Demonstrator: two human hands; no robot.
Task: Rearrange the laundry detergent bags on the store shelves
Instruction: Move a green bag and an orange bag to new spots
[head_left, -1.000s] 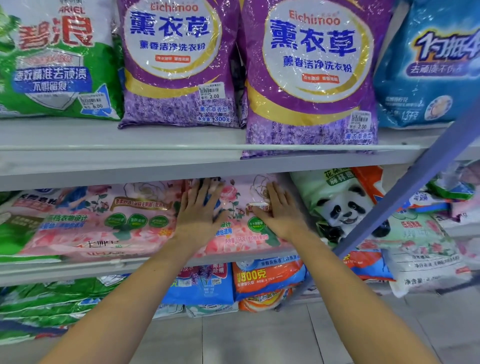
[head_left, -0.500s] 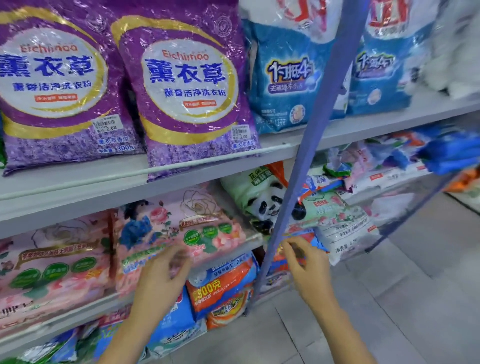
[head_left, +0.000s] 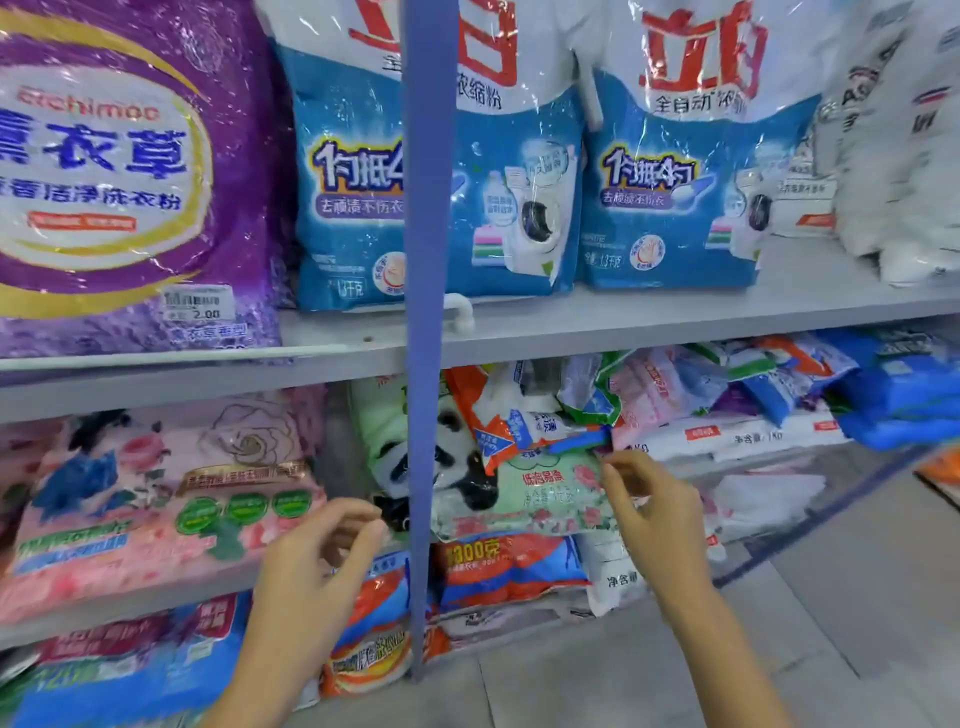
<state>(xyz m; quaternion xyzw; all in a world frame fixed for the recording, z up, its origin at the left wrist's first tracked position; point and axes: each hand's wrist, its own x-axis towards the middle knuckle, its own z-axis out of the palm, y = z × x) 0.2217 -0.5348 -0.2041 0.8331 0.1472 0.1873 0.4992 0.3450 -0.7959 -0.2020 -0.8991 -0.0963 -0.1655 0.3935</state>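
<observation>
Two bare hands reach toward store shelves of laundry detergent bags. The left hand (head_left: 322, 566) hovers loosely curled and empty just before the middle shelf's front edge, near a pink floral bag (head_left: 171, 499). The right hand (head_left: 654, 519), fingers half open, holds nothing, beside a panda-print bag (head_left: 519, 493) right of the blue upright post (head_left: 426, 332).

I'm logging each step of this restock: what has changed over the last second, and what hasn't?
Both hands came off the pink rose bag, where they lay flat, and moved right. The left hand now hovers empty before the shelf edge; the right hand reaches the green floral bag beside the panda bag, fingers curled, grip unclear. The view swung right too. The bags appear unmoved.
</observation>
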